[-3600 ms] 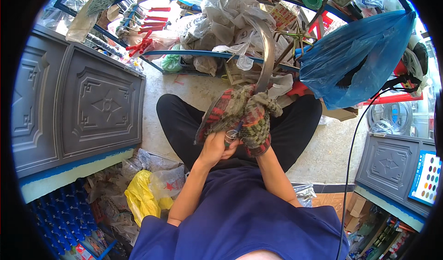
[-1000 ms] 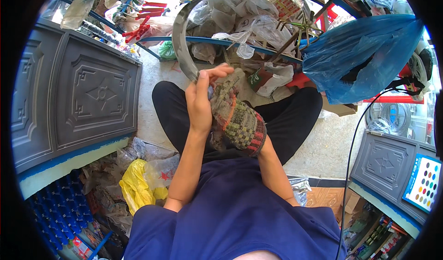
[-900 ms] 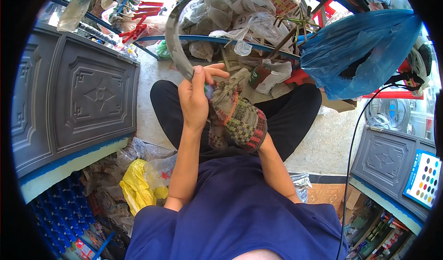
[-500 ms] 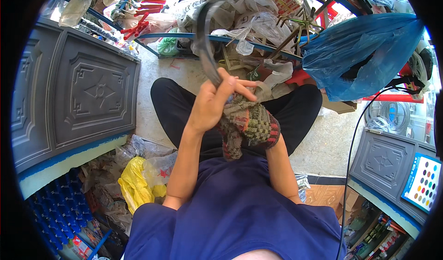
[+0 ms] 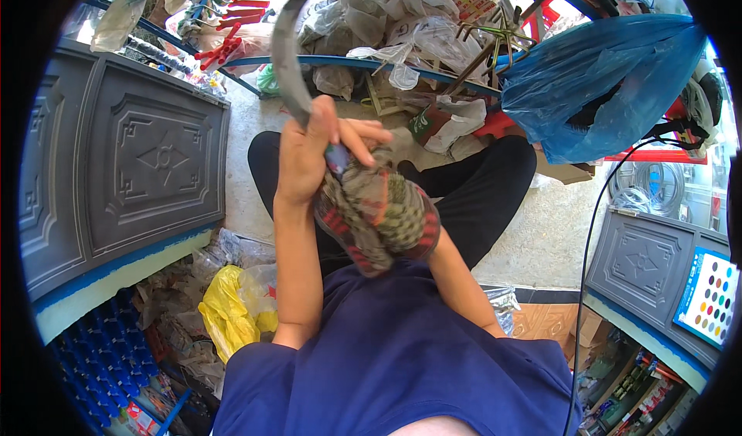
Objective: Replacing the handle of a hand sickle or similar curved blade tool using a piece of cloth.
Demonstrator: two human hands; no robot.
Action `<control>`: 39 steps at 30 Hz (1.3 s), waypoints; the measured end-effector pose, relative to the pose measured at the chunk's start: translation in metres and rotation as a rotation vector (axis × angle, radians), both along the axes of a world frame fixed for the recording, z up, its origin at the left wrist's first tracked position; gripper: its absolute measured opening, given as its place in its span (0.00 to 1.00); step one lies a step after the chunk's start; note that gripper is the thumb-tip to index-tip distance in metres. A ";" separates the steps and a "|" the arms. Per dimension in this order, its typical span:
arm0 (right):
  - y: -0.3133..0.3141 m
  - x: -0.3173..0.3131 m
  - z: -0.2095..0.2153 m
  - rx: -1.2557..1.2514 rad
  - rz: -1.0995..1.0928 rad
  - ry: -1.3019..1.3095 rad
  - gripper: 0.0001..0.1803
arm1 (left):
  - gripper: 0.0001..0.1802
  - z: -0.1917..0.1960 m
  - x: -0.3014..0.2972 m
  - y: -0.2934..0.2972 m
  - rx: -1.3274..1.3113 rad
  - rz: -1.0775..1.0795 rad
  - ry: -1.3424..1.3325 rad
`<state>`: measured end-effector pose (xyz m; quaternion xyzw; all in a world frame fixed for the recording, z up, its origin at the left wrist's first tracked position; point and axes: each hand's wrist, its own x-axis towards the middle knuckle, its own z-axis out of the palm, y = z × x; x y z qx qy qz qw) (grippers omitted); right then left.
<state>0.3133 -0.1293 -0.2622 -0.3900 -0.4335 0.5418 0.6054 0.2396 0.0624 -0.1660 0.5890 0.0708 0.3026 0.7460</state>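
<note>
A sickle (image 5: 287,53) with a long curved grey blade rises from between my hands, its tip up by the shelf. My left hand (image 5: 308,150) is bare and closed around the lower end of the blade, some fingers stretching over toward the right hand. A thick knitted mitten-like cover (image 5: 386,212), checked in brown, green and red, wraps my right hand, whose fingers are hidden. That covered hand is bunched against the sickle's lower end, where a small bluish-purple part (image 5: 338,160) shows. Most of the handle is out of sight, and motion blurs the knit.
Crossed legs in black trousers (image 5: 495,189) lie beneath my hands. Ahead stands a blue-framed shelf (image 5: 325,60) of plastic bags and red-handled tools. A blue bag (image 5: 595,88) hangs at right beside a black cable (image 5: 591,258). Grey panelled cabinets (image 5: 162,154) flank me; a yellow bag (image 5: 229,312) lies left.
Both hands and the sickle have shifted left. The blade now shows more of its flat side, and the knitted cover has swung left with my right arm.
</note>
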 end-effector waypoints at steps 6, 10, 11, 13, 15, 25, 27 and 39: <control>-0.001 -0.011 -0.005 0.169 -0.141 0.837 0.26 | 0.24 0.003 0.020 -0.002 -0.358 0.170 0.046; -0.012 -0.010 0.007 0.010 -0.424 -0.021 0.32 | 0.23 -0.022 0.031 -0.006 -0.871 0.003 -0.044; -0.016 -0.005 0.005 0.009 -0.425 -0.022 0.32 | 0.22 -0.026 0.033 -0.008 -0.892 0.010 -0.029; -0.023 0.005 -0.001 -0.154 -0.453 -0.045 0.31 | 0.20 -0.028 0.040 -0.014 -0.906 0.027 -0.062; -0.026 0.008 -0.004 -0.237 -0.468 -0.057 0.30 | 0.15 -0.025 0.043 -0.027 -0.964 0.038 -0.114; -0.019 0.005 0.032 -0.030 -0.801 -0.789 0.29 | 0.15 -0.023 0.042 -0.032 -0.846 0.238 -0.100; -0.019 0.001 0.028 -0.109 -0.763 -0.854 0.29 | 0.14 -0.018 0.045 -0.034 -0.781 0.304 -0.124; -0.027 -0.015 0.002 -0.232 -0.672 -0.315 0.33 | 0.17 -0.005 0.053 -0.050 -0.508 0.528 -0.105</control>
